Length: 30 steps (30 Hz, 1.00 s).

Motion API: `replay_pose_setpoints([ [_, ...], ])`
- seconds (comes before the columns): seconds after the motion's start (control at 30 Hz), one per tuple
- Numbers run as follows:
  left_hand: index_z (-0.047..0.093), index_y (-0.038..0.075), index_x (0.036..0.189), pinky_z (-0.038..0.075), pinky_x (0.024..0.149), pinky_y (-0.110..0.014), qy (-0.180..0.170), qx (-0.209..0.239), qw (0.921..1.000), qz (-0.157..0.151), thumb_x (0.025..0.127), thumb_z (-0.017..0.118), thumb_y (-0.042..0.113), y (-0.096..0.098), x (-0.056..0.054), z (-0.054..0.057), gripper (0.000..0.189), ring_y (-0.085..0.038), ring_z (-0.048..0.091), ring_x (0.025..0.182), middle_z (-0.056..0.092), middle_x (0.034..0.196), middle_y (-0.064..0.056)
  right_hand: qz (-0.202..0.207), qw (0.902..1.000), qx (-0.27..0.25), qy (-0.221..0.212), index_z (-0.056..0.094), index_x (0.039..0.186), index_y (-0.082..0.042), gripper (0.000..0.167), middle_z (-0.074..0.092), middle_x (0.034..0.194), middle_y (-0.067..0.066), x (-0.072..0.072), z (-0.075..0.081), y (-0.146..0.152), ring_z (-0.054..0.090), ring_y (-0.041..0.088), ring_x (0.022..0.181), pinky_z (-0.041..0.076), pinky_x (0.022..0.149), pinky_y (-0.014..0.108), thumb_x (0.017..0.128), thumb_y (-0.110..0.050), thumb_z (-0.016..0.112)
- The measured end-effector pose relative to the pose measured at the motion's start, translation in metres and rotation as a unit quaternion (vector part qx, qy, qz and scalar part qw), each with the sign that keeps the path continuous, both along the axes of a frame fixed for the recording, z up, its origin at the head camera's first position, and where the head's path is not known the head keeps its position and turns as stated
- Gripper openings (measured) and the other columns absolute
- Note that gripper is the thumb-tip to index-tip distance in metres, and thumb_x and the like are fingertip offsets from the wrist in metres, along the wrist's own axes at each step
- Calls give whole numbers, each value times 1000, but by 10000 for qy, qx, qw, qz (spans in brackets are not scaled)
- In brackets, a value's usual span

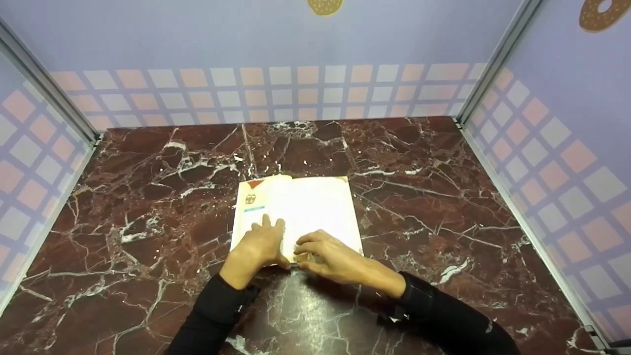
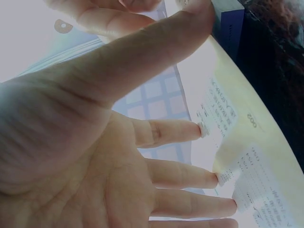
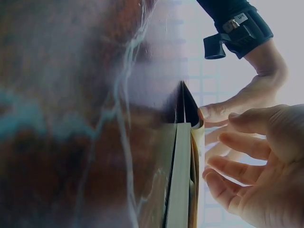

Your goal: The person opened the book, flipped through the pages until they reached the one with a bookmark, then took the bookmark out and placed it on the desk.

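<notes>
An open book (image 1: 323, 204) lies on the marble-patterned table, its right page washed out by glare. My left hand (image 1: 257, 245) rests on the left page with fingers stretched out. In the left wrist view its straight fingertips (image 2: 209, 179) touch the printed paper, and the thumb reaches to the book's near edge by the gutter. Beside that thumb, my right hand (image 1: 326, 256) is over the lower part of the right page. Its fingers bend loosely, the tips right at the page in the right wrist view, where the block of pages (image 3: 179, 175) shows edge-on.
Dark red marble tabletop (image 1: 419, 207) with white veins surrounds the book. Panels with pink and white squares stand at the back (image 1: 276, 93), left and right. Black sleeves (image 1: 217, 301) cover both forearms.
</notes>
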<state>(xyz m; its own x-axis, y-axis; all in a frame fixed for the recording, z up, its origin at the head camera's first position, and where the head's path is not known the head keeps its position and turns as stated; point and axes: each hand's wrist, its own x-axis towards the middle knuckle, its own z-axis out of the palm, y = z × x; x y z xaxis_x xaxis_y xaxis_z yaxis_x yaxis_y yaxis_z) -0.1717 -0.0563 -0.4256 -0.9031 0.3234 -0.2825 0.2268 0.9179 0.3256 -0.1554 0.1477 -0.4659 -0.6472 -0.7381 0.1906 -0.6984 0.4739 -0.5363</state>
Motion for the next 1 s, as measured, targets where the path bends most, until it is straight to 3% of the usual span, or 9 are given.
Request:
replay_pose_setpoints([
  [0.17,48,-4,122,55,86,-60,-5,-62,10000,3,64,99,27,0,0,0,83,-55,57,108,47,122,-34,-155,9973,401,602,71,123,-6,35,65,131,13,-2,4,5,58,26,120,48,106,39,93,-23,76],
  [0.4,47,-4,127,54,89,-62,-75,-31,10000,53,64,99,25,0,-1,-1,86,-56,56,109,48,123,-35,-475,9838,899,1478,69,124,-9,47,63,133,16,-7,2,12,56,30,120,48,104,45,87,-33,82],
  [0.57,47,-5,129,53,91,-62,-73,-55,9999,58,64,99,24,0,-1,-2,89,-56,56,109,48,122,-35,-611,9776,1265,1570,70,124,-11,53,62,135,16,-8,-3,13,56,32,121,51,100,47,82,-38,86],
  [1.0,47,-4,128,53,89,-62,-7,-94,10000,-7,63,100,25,0,-1,-3,89,-55,57,106,49,119,-33,-659,9728,1655,1483,70,103,-16,32,60,114,5,-9,-1,17,56,26,108,51,86,40,81,-34,86],
])
